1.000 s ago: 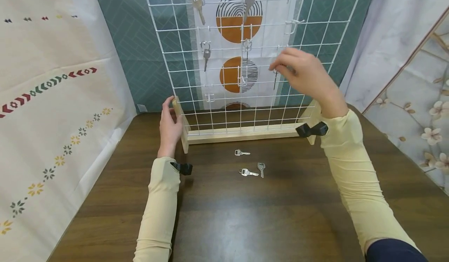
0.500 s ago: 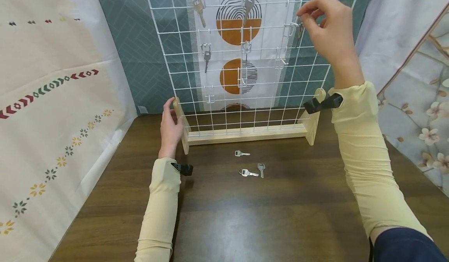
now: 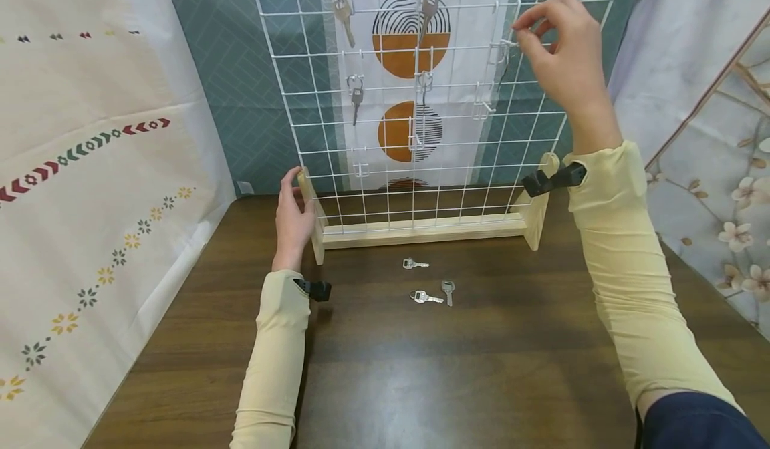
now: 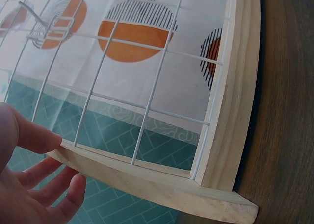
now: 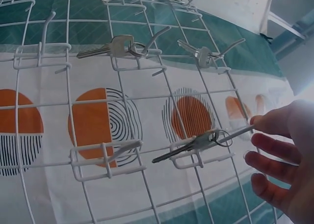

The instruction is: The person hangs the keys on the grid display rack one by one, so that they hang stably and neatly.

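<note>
A white wire grid rack [image 3: 385, 168] stands in a wooden base [image 3: 421, 233]. My left hand [image 3: 293, 225] grips the left wooden upright [image 3: 311, 198]; in the left wrist view its thumb [image 4: 41, 138] lies on one side and the fingers curl at the other. My right hand [image 3: 565, 55] is raised at the upper right of the grid. Its thumb and fingertips are right at the end of a white hook [image 5: 238, 132]. A key [image 5: 186, 148] hangs by its ring on that hook, away from the fingertips.
Several keys hang on other hooks, such as one upper left key [image 3: 343, 18] and a lower key [image 3: 356, 101]. An unused hook [image 3: 482, 108] sits below the right hand. Three loose keys, one of them a ringed key [image 3: 427, 296], lie on the brown table [image 3: 385, 369].
My right hand has risen to the upper right hook with the key, whose ring has moved onto the hook and out of the fingers. The left hand stays on the upright.
</note>
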Demonstrator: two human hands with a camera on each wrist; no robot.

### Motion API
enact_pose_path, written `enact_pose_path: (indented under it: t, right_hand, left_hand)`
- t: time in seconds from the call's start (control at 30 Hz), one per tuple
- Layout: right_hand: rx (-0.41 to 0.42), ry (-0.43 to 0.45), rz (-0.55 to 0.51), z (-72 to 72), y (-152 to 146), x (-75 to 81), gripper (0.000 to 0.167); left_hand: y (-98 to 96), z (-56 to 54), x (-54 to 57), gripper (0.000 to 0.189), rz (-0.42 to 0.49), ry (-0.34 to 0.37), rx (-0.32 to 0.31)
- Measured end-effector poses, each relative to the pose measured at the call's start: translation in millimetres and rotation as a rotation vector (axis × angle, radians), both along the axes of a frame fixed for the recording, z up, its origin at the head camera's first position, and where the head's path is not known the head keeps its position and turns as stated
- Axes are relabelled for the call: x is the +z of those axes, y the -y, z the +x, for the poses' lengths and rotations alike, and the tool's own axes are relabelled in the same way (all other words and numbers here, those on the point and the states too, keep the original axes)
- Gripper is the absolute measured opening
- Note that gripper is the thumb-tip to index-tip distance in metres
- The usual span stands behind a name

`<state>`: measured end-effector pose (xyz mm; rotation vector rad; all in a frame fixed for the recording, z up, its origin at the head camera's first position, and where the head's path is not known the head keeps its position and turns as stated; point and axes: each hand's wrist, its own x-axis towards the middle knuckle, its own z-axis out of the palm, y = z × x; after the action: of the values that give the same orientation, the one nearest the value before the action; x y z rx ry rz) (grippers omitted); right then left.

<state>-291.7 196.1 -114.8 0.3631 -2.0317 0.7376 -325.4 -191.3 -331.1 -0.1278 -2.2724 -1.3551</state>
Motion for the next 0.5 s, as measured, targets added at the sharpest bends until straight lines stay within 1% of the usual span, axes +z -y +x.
enact_pose_path:
  t: [0.1, 0.2, 0.3, 0.4, 0.5]
  right_hand:
    - [0.008, -0.008, -0.001, -0.4, -0.9, -3.2, 0.026]
    - [0.018, 0.011, 0.007, -2.1, -1.2, -8.0, 0.026]
    - [0.031, 0.009, 0.018, -2.8, -1.2, -14.2, 0.026]
    - [0.040, -0.015, -0.011, 2.6, 1.5, -25.7, 0.030]
    - [0.065, -0.060, -0.035, 11.1, 5.6, -44.0, 0.030]
  left_hand:
    - [0.0, -0.2, -0.1, 0.065, -0.002, -0.006, 0.000]
    - [0.5, -0.4, -1.3, 0.065, -0.005, -0.013, 0.001]
    - [0.6, -0.4, -1.7, 0.065, -0.003, -0.014, 0.001]
    - [0.5, -0.2, -1.4, 0.065, -0.003, -0.013, 0.001]
    - [0.2, -0.8, -0.8, 0.065, -0.006, -0.017, -0.002]
